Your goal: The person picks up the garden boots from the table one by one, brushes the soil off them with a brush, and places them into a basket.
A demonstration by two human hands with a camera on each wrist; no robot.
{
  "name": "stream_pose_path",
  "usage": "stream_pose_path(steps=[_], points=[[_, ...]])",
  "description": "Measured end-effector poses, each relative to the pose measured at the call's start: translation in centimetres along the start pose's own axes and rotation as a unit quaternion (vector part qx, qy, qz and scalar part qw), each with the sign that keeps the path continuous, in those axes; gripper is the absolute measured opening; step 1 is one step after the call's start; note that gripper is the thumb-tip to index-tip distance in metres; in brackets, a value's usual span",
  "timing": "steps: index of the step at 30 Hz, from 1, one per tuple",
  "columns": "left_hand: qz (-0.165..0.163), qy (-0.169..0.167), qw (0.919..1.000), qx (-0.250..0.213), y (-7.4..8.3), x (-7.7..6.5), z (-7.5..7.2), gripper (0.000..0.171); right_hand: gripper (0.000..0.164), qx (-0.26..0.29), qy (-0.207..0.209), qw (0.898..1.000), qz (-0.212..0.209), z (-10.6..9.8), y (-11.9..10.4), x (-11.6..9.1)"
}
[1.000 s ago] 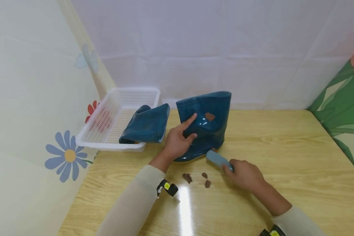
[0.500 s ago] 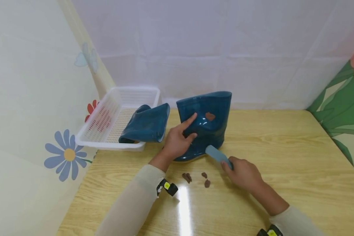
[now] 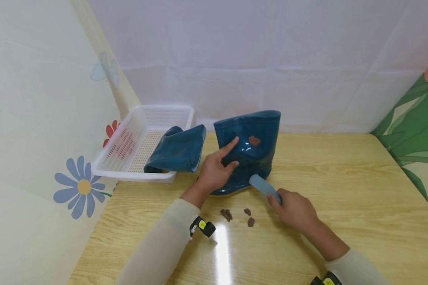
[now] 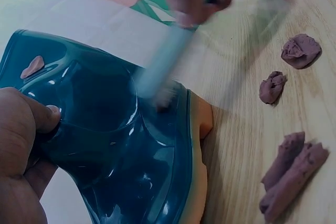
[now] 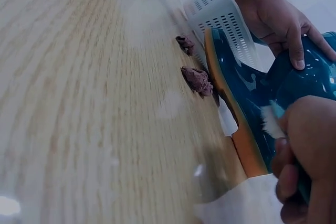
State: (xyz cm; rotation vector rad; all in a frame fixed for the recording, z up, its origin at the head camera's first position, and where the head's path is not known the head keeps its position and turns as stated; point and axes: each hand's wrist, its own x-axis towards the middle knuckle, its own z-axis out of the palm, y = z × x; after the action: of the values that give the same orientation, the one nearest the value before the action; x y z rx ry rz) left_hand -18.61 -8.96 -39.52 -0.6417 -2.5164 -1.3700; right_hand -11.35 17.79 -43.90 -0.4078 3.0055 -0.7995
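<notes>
A glossy dark teal rain boot [image 3: 244, 158] stands on the table with its tan sole down. My left hand [image 3: 214, 170] grips it around the ankle, thumb and index finger lying across its near side. A brown mud-like patch [image 3: 254, 141] sticks to the shaft. In my right hand [image 3: 296, 209] is a light blue brush [image 3: 262, 186], held by its handle. Its white bristles [image 5: 271, 121] are against the boot's side above the heel, blurred in the left wrist view. A bit of brown shows by the bristles there.
Several brown clumps [image 4: 294, 174] lie on the wooden table [image 3: 342, 190] before the boot. A white plastic basket [image 3: 108, 171] at the left holds a second teal boot [image 3: 178, 148], its shaft hanging over the rim. White cloth [image 3: 235, 59] hangs behind the table.
The brush head has shifted slightly up from the sole edge onto the boot's side, with my right hand moving a little. My left hand and the boot look unchanged.
</notes>
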Motion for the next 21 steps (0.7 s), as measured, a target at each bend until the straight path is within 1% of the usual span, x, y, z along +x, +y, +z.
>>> stream_pose_path(steps=[3, 6, 8, 9, 11, 13, 15, 18, 20, 21], points=[[-0.001, -0.002, 1.0, -0.002, -0.02, -0.03, 0.08, 0.073, 0.037, -0.013, -0.038, 0.999, -0.026, -0.06, 0.17, -0.37], [0.002, -0.001, 1.0, -0.007, -0.01, -0.01, 0.12, 0.073, 0.036, -0.02, -0.05, 0.997, -0.057, -0.24, 0.18, -0.72], [0.003, 0.001, 1.0, -0.007, -0.03, 0.02, 0.15, 0.073, 0.036, -0.015, -0.034, 0.998, -0.059, -0.3, 0.15, -0.78], [0.003, 0.002, 1.0, -0.007, -0.05, 0.02, 0.16, 0.073, 0.036, -0.011, -0.022, 0.998, -0.053, -0.29, 0.13, -0.71], [0.002, 0.003, 1.0, -0.004, -0.08, 0.01, 0.11, 0.073, 0.036, 0.0, 0.001, 0.999, -0.036, -0.18, 0.07, -0.46], [0.0, 0.002, 1.0, -0.002, -0.12, -0.02, 0.11, 0.073, 0.036, 0.004, 0.004, 1.0, -0.018, 0.02, 0.05, -0.24], [0.001, 0.0, 1.0, -0.002, -0.18, -0.07, 0.14, 0.072, 0.035, -0.003, -0.025, 1.0, -0.014, 0.23, 0.09, -0.18], [0.005, -0.001, 1.0, -0.004, -0.22, -0.12, 0.16, 0.072, 0.034, -0.022, -0.085, 0.996, -0.034, 0.4, 0.11, -0.37], [0.009, 0.0, 1.0, -0.003, -0.26, -0.09, 0.13, 0.072, 0.033, -0.024, -0.103, 0.993, -0.053, 0.37, 0.06, -0.51], [0.01, 0.001, 0.9999, -0.002, -0.26, -0.06, 0.1, 0.072, 0.033, -0.022, -0.1, 0.993, -0.059, 0.32, 0.0, -0.55]])
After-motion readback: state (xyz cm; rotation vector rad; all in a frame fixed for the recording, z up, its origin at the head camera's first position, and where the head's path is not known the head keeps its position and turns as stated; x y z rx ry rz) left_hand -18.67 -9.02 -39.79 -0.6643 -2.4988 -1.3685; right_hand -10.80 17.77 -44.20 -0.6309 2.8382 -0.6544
